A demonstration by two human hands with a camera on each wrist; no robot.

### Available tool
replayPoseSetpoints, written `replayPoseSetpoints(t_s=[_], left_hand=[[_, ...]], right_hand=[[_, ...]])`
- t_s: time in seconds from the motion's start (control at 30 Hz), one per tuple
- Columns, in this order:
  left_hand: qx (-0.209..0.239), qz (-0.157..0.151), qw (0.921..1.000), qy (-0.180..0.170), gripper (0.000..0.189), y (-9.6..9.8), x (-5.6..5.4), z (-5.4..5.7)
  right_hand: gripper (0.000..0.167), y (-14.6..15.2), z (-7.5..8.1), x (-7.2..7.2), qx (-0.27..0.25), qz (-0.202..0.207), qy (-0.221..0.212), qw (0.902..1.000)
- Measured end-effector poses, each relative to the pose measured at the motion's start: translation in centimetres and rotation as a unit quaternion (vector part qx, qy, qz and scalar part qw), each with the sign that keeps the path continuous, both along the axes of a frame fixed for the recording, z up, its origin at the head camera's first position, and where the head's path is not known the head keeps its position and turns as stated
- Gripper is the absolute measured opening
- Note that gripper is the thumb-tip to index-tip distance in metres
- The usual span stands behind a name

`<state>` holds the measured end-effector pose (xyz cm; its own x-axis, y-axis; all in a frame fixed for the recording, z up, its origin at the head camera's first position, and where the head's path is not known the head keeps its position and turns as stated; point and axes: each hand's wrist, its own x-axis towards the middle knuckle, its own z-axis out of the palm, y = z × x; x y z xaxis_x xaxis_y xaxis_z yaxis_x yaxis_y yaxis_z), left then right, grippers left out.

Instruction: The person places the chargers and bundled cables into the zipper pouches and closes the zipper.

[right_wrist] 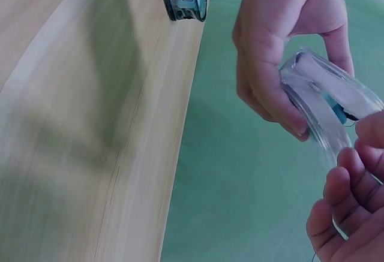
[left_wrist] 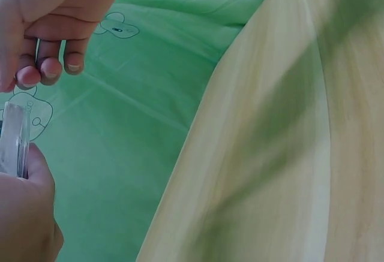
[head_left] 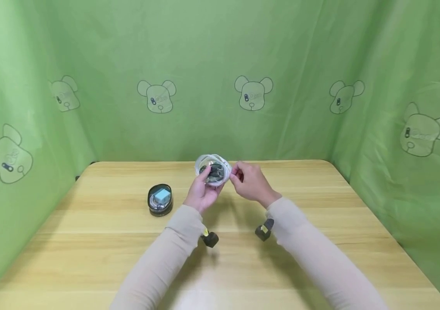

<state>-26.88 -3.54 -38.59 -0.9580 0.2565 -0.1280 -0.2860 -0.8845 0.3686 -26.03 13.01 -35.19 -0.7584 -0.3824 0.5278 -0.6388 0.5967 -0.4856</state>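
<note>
My left hand (head_left: pixel 203 194) holds a small rounded clear case (head_left: pixel 224 168) with a whitish rim above the far part of the table, thumb over its front. Something dark green or black shows inside it. In the right wrist view, the clear case (right_wrist: pixel 318 115) has two rims with a gap between them, and a teal bit shows there. At its right edge my right hand (head_left: pixel 252 183) pinches the rim with thumb and forefinger; the exact spot is hidden by the fingers. The right hand's other fingers (left_wrist: pixel 49 70) are loosely curled in the left wrist view.
Left of the hands on the wooden table (head_left: pixel 100 241) stands a black-rimmed oval case (head_left: pixel 160 212) with a clear top, holding a light blue block (head_left: pixel 162 196) and a pale cable. Green curtains (head_left: pixel 204 47) with bear-head prints hang behind and on both sides.
</note>
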Motion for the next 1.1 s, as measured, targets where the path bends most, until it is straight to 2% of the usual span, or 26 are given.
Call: replayPoseSetpoints(t_s=[0.23,0.4,0.5,0.6,0.77,0.97,1.1], left_hand=[[0.005,0.011,0.9999,-0.010,0.062,0.1,-0.2,0.5],[-0.001,0.006,1.0000,-0.003,0.057,0.1,-0.1,0.8],[-0.013,-0.001,0.9999,0.007,0.055,0.2,0.0,0.8],[-0.022,-0.003,0.9997,0.009,0.054,0.3,0.0,0.7],[-0.023,0.011,0.9997,0.003,0.051,0.6,0.0,0.6],[-0.022,0.014,0.9995,0.018,0.052,0.7,0.0,0.6],[-0.013,0.009,0.9998,0.013,0.057,0.8,0.1,0.5]], right_hand=[[0.013,-0.2,-0.4,-0.1,0.012,0.027,0.001,0.9996],[0.022,-0.6,-0.8,0.0,0.022,0.020,-0.015,0.9995],[0.024,-0.8,-1.1,0.0,0.036,0.009,-0.010,0.9993],[0.024,-1.0,-1.3,0.0,0.049,-0.006,0.010,0.9987],[0.023,-1.1,-1.5,0.0,0.061,-0.021,0.063,0.9959],[0.014,-1.0,-2.1,-0.1,0.067,-0.030,0.132,0.9885],[0.010,-0.9,-2.4,0.0,0.071,-0.035,0.168,0.9826]])
